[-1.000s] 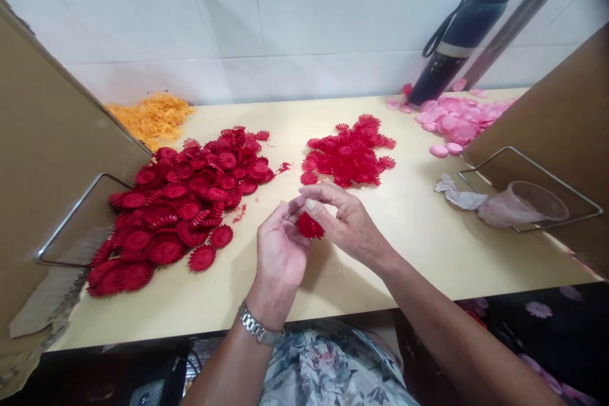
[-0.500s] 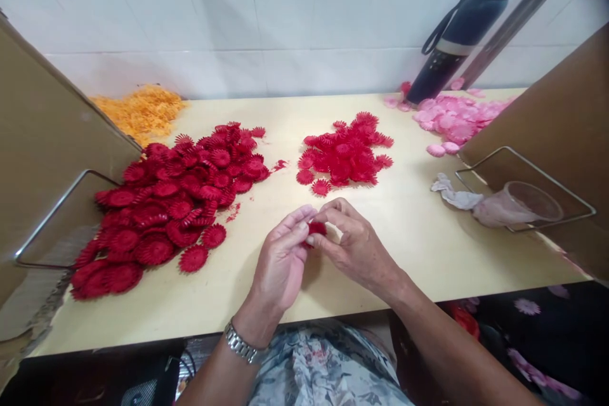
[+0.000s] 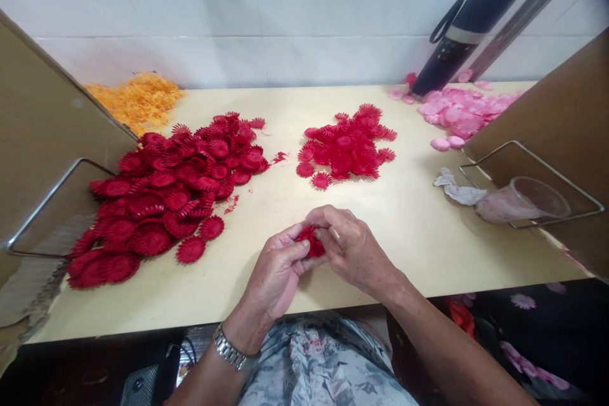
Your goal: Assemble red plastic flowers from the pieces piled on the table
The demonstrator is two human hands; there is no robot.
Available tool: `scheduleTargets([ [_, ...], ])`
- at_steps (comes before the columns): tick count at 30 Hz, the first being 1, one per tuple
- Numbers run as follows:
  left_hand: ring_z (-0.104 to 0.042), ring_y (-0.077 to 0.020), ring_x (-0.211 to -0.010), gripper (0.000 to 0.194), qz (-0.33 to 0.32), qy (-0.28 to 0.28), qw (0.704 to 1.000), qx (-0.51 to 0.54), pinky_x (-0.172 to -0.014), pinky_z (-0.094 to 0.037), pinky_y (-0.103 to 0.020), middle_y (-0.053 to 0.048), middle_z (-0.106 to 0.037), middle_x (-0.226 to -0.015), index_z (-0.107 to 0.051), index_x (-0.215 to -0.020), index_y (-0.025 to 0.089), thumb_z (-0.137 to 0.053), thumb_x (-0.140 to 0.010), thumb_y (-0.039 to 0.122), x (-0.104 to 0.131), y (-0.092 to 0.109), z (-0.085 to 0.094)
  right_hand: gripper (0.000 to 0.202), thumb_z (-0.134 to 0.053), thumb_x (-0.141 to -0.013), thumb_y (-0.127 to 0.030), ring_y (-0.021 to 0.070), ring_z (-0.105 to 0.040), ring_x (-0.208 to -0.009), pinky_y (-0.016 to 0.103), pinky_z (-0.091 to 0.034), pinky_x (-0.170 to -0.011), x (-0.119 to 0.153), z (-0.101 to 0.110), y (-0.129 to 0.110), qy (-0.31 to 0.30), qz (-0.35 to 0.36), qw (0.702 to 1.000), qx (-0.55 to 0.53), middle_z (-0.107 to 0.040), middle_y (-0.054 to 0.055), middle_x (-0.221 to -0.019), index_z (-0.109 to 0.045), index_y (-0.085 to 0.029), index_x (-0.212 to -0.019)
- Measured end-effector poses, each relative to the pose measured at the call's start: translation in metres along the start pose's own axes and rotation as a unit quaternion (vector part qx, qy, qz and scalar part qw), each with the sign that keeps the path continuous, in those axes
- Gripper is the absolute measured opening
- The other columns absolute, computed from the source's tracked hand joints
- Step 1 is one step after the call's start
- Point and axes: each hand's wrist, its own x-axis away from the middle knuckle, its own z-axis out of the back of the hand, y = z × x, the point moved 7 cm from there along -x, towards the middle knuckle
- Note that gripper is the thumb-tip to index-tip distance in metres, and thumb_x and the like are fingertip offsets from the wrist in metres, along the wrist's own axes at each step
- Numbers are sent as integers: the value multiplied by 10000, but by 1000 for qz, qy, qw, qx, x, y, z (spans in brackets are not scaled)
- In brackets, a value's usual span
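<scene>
Near the table's front, my left hand (image 3: 280, 260) grips a small red artificial flower piece (image 3: 311, 242) between thumb and fingers. My right hand (image 3: 352, 247) is closed on the same piece from the other side, its fingertips pinching at the petals. Part of the piece is covered by my fingers. Just beyond my hands lies a small heap of bright red fringed flower pieces (image 3: 347, 146). To the left spreads a larger heap of dark red flower pieces (image 3: 166, 196), two of them lying at its near right edge.
An orange petal pile (image 3: 143, 98) sits back left, a pink petal pile (image 3: 469, 111) back right. A dark umbrella-like cylinder (image 3: 457, 44) leans on the wall. Cardboard panels flank the table (image 3: 404, 216). At right are a plastic cup (image 3: 521, 200) and crumpled tissue (image 3: 457, 189).
My hands have turned the red flower piece so more of it shows between my fingers. The view has tilted slightly; the heaps look unchanged.
</scene>
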Motion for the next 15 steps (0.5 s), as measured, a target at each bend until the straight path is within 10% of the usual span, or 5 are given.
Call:
scheduleTargets([
  [15, -599, -100, -641, 297, -47, 85, 995, -32, -639, -483, -207, -66, -711, -799, -679, -940, 91, -656, -644, 115, 6, 3, 12, 126, -546, -824, -208, 210, -494, -784, 353, -439, -680, 12, 4, -9, 48, 106, 990, 77, -551, 83, -831, -535, -157, -938],
])
